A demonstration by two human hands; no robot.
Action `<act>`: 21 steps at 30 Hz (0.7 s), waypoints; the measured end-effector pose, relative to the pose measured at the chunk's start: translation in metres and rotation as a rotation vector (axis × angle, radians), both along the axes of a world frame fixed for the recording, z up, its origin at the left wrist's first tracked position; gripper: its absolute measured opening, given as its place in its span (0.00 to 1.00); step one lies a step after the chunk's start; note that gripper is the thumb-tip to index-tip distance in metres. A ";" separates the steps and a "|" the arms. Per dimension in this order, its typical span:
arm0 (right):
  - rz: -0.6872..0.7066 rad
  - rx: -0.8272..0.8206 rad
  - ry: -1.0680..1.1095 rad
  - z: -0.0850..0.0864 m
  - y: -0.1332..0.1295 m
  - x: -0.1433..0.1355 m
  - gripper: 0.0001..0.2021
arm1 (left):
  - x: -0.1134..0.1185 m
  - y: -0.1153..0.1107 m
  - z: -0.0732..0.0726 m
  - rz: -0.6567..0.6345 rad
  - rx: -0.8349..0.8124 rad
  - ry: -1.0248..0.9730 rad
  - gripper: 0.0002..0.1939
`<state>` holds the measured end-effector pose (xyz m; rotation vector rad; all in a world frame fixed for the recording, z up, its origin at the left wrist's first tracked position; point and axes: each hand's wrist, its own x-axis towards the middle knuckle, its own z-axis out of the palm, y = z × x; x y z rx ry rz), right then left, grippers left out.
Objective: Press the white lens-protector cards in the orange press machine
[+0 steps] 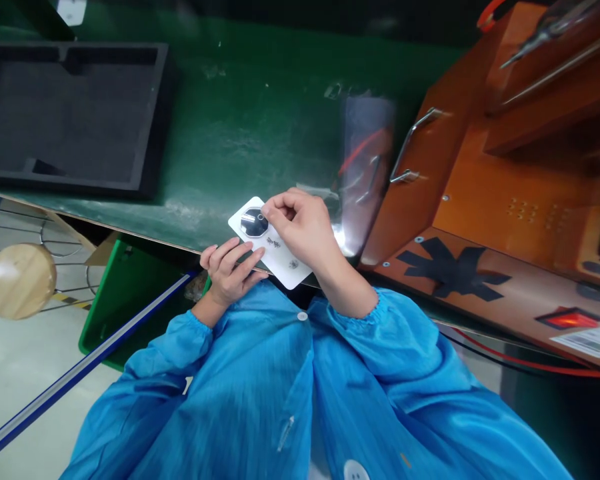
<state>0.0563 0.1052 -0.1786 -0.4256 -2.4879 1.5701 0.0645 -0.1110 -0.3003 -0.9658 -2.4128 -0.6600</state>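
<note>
- White phone back cover (280,257), flat and rectangular with a black octagonal camera ring at its 10 o'clock corner, is hanging over the near edge of the green surface (220,133).
- Left hand (230,273) is cradling it from 7 o'clock, fingers spread along its underside.
- Right hand (305,230) is lying across it, fingers pinching at the ring.
- Black foam tray (70,107) is sitting at 10 o'clock.

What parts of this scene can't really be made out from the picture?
- Head view: the small print on the white phone back cover is too small to read.
- The right hand hides what its fingertips pinch.
- The clear plastic sheet is blurred.
- The orange machine is cut off at the right edge.
</note>
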 end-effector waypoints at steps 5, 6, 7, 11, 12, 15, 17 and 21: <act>0.002 0.048 -0.024 -0.001 -0.005 0.000 0.09 | -0.003 0.006 0.007 -0.039 0.090 0.154 0.25; -0.001 0.060 -0.028 -0.001 -0.006 0.000 0.09 | -0.004 0.008 0.009 -0.038 0.092 0.178 0.25; -0.002 0.074 -0.033 -0.001 -0.007 0.000 0.09 | -0.005 0.009 0.010 -0.042 0.099 0.195 0.25; -0.007 0.143 -0.055 -0.002 -0.008 -0.002 0.08 | -0.006 0.010 0.015 -0.063 0.107 0.221 0.23; -0.010 0.163 -0.062 -0.002 -0.008 -0.003 0.08 | -0.006 0.010 0.016 -0.062 0.107 0.223 0.23; -0.028 0.210 -0.072 -0.005 -0.008 -0.004 0.08 | -0.006 0.010 0.016 -0.065 0.112 0.231 0.23; -0.042 0.226 -0.060 -0.007 -0.009 -0.004 0.08 | -0.005 0.010 0.015 -0.067 0.115 0.216 0.23; -0.050 0.256 -0.042 -0.009 -0.010 -0.003 0.08 | -0.005 0.009 0.013 -0.063 0.104 0.184 0.23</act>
